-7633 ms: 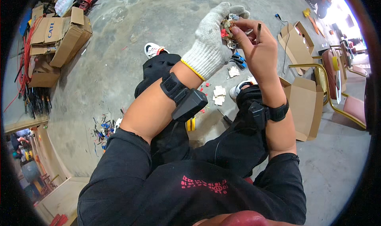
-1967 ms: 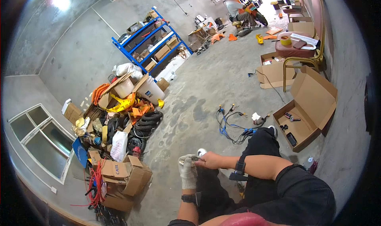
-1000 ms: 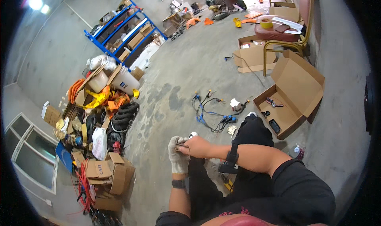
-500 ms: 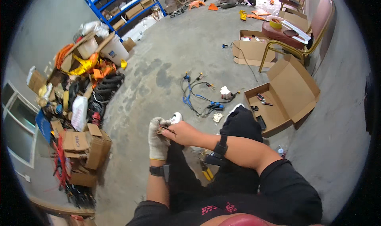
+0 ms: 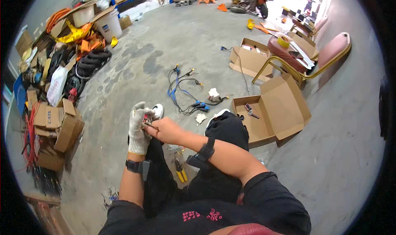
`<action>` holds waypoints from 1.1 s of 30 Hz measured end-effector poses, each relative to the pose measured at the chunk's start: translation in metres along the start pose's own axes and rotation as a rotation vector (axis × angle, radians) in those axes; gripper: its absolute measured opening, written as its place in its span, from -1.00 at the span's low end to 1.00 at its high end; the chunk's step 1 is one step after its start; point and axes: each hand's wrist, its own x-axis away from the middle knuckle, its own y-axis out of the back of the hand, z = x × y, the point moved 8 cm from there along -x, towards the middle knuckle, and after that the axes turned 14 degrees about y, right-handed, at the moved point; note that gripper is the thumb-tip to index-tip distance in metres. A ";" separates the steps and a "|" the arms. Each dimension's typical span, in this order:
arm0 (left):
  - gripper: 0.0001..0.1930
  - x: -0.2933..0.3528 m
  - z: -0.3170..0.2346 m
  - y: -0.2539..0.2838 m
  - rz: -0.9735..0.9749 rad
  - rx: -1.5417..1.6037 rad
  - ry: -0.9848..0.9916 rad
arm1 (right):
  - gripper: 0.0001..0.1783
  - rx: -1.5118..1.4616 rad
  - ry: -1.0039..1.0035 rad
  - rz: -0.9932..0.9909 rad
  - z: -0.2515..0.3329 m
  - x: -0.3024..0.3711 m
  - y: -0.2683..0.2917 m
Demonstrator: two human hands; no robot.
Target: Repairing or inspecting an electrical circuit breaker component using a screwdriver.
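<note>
My left hand (image 5: 138,127), in a white knit glove, is closed around a small part with a bit of red (image 5: 145,118); its kind cannot be made out. Bare and pinched, my right hand (image 5: 168,131) meets it from the right. Between its fingers is a thin dark tool (image 5: 152,126), its tip at the left hand's fingers. Both hands are held over my left leg. Below them, pliers with yellow handles (image 5: 181,174) lie on the floor between my legs. Beyond my feet lies a bundle of black and blue cables (image 5: 174,95) with connectors.
On the right, an open cardboard box (image 5: 284,107) holds a red-and-metal tool (image 5: 251,110). Behind it stands a pink chair (image 5: 284,53) with tape on its seat. Crumpled white scraps (image 5: 201,118) lie near my right foot. Boxes (image 5: 62,123) and piled parts line the left side.
The view has swung, so the floor things sit farther left. My hands stay together; a red bit now shows at the left hand's fingers.
</note>
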 end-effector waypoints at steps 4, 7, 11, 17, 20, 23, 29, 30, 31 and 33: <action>-0.60 0.004 -0.006 -0.006 0.004 -0.008 -0.003 | -0.61 -0.072 0.085 0.000 -0.003 0.000 -0.005; -0.62 -0.002 -0.008 -0.021 0.026 -0.008 0.036 | -0.59 -0.034 0.045 -0.018 0.001 -0.001 0.010; -0.66 -0.003 -0.005 -0.015 0.059 0.200 0.048 | -0.75 0.014 0.201 -0.049 0.017 -0.007 0.013; -0.71 0.004 -0.002 -0.017 -0.002 0.209 0.117 | -0.75 0.039 0.216 -0.056 0.011 -0.003 0.007; -0.74 0.002 -0.006 -0.014 0.082 0.266 0.046 | -0.75 0.159 0.282 -0.021 0.022 -0.005 0.004; -0.76 -0.001 -0.011 -0.016 0.137 0.226 0.039 | -0.75 0.233 0.372 -0.025 0.035 -0.009 0.010; -0.77 -0.002 -0.007 -0.016 0.192 0.256 0.033 | -0.76 0.225 0.394 -0.062 0.033 -0.003 0.005; -0.76 -0.002 -0.004 -0.019 0.189 0.265 0.061 | -0.74 0.069 0.212 -0.093 0.017 -0.001 0.005; -0.76 -0.003 -0.001 -0.021 0.185 0.273 0.088 | -0.71 -0.086 0.028 -0.121 0.000 0.004 0.003; -0.75 -0.006 0.000 -0.013 0.179 0.286 0.051 | -0.62 -0.210 -0.056 -0.084 0.006 0.003 0.000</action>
